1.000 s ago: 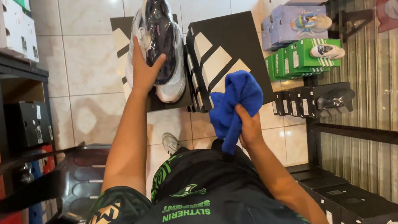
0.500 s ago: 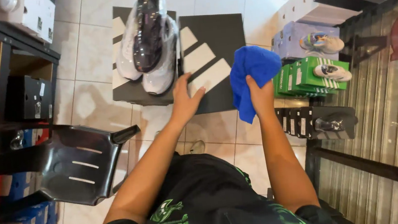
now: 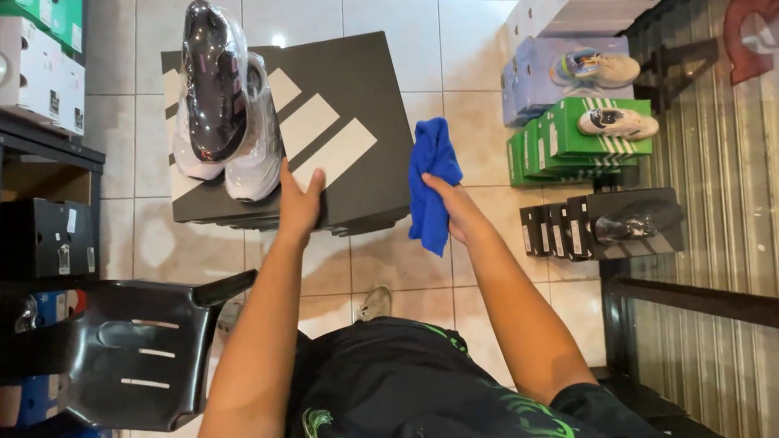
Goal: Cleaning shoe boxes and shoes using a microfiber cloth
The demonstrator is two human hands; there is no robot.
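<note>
right hand (image 3: 453, 209) grip closed on blue cloth (image 3: 432, 184), just right of black striped shoebox (image 3: 348, 125); left hand (image 3: 300, 200) flat, open, on box.

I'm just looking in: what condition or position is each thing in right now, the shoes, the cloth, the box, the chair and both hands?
Pair of shoes: side by side on the box, one wrapped in clear film.
Dark box: closed, lying flat on the tiled floor.
Blue cloth: bunched, hanging from the right hand.
Left hand: open, flat on the box lid beside the shoes.
Right hand: closed on the cloth.
Black chair: upright, unoccupied.
</note>
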